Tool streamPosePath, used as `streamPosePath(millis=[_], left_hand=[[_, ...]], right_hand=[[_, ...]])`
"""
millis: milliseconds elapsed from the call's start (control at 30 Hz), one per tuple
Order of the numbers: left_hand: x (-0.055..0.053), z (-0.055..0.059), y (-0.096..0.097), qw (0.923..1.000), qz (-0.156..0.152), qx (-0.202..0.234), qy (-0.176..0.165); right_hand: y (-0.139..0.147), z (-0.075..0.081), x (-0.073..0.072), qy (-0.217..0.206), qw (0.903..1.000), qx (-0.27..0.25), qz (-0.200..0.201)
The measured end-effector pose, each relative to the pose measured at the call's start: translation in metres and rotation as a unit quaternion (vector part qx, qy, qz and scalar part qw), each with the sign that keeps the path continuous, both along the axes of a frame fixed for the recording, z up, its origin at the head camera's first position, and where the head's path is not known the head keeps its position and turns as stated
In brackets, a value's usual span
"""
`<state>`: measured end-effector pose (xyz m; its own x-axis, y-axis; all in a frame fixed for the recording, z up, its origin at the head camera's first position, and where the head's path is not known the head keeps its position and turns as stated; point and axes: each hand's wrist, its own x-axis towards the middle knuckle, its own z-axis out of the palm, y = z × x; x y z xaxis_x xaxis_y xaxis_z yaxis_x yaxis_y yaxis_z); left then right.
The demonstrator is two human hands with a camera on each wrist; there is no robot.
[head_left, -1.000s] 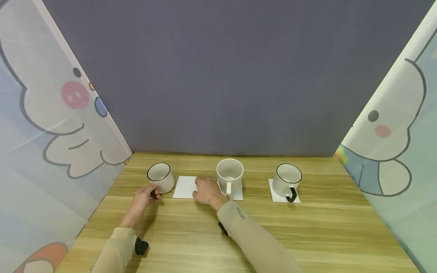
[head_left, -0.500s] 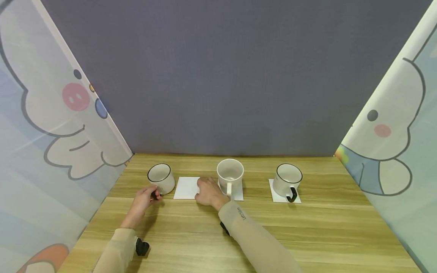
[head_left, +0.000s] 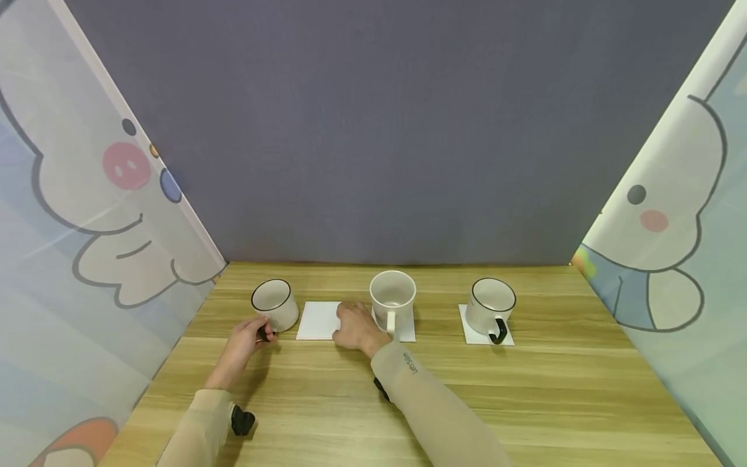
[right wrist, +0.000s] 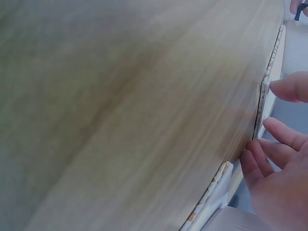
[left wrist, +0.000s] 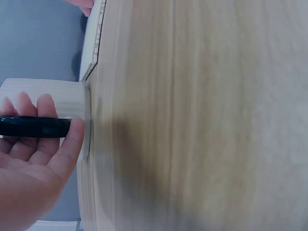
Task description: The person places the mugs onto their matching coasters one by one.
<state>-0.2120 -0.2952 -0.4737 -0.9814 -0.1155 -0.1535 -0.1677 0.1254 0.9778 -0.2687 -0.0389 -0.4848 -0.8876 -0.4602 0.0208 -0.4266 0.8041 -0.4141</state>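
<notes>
My left hand (head_left: 241, 345) holds the black handle (left wrist: 36, 126) of a white mug (head_left: 276, 307) with a black rim, standing on the table at the left. In the left wrist view the fingers pass behind the handle and the thumb lies at its lower end. A flat white square coaster (head_left: 318, 320) lies right of that mug. My right hand (head_left: 358, 329) rests at the coaster's right side, thumb and fingers spread apart along its edges. In the right wrist view the thumb (right wrist: 293, 87) is at the coaster's corner. The palm hides its right end in the head view.
Just right of my right hand, an all-white mug (head_left: 393, 295) stands on a coaster (head_left: 406, 331). Farther right is a black-rimmed mug (head_left: 490, 311) with a black handle, on its own coaster (head_left: 473, 337). A dark grey panel (head_left: 397, 143) closes off the table's back edge.
My right hand has shifted slightly right, uncovering a little more of the coaster. The left hand and the mugs stay where they were.
</notes>
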Motion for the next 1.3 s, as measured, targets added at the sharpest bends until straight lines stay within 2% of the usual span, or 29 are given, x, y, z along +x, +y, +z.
streamPosePath(millis=[167, 500, 800, 1067, 1300], left_hand=[[0.001, 0.001, 0.000, 1.0000, 0.002, 0.003, -0.003], [0.002, 0.001, 0.003, 0.9997, 0.011, 0.005, 0.022], [0.003, 0.001, 0.004, 0.9975, 0.022, 0.059, 0.033], [0.004, 0.004, 0.007, 0.9970, 0.033, 0.061, 0.036], [0.006, 0.004, 0.011, 0.9970, 0.041, 0.048, 0.045]], right_hand=[[-0.001, -0.001, 0.000, -0.012, 0.9999, -0.007, -0.010], [-0.001, -0.003, 0.001, -0.020, 0.9991, -0.028, -0.025], [-0.002, -0.007, 0.000, -0.014, 0.9990, -0.031, -0.028], [-0.004, -0.007, 0.002, -0.022, 0.9984, -0.037, -0.035], [-0.002, -0.008, 0.001, -0.012, 0.9988, -0.036, -0.031]])
